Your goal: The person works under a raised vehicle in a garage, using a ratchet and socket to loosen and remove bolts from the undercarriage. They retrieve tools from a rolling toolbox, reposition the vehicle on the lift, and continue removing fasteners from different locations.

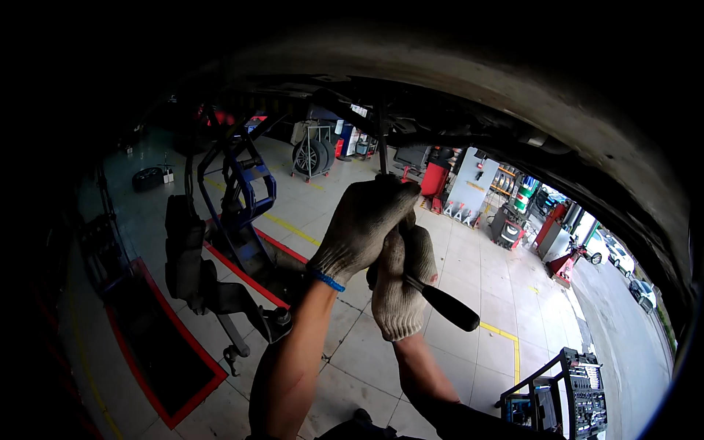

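The right hand [405,290] was closed around the black-handled tool [452,308], handle toward four o'clock, while the left hand [365,229] curled below the dark rod [382,139] at twelve, its grip too hidden to tell, so steadiness and gentle, even pressure seemed best.
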The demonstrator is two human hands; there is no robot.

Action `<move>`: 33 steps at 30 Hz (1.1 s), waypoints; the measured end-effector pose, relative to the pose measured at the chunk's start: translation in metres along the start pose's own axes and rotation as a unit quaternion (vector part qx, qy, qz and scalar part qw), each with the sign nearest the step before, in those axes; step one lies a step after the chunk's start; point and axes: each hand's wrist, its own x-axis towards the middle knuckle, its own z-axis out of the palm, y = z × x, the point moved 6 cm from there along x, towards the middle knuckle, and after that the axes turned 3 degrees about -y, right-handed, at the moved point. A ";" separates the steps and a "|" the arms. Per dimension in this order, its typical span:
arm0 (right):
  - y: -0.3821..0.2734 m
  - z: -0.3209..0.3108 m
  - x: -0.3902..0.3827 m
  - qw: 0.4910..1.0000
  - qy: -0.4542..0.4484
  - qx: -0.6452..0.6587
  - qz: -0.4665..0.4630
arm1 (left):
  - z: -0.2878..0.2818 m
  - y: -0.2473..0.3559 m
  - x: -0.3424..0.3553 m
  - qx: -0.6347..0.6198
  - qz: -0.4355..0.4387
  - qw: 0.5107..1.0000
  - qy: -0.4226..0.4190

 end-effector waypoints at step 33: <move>0.015 0.004 -0.003 0.998 0.041 -0.055 -0.001 | -0.010 0.032 0.017 0.438 0.054 0.897 0.019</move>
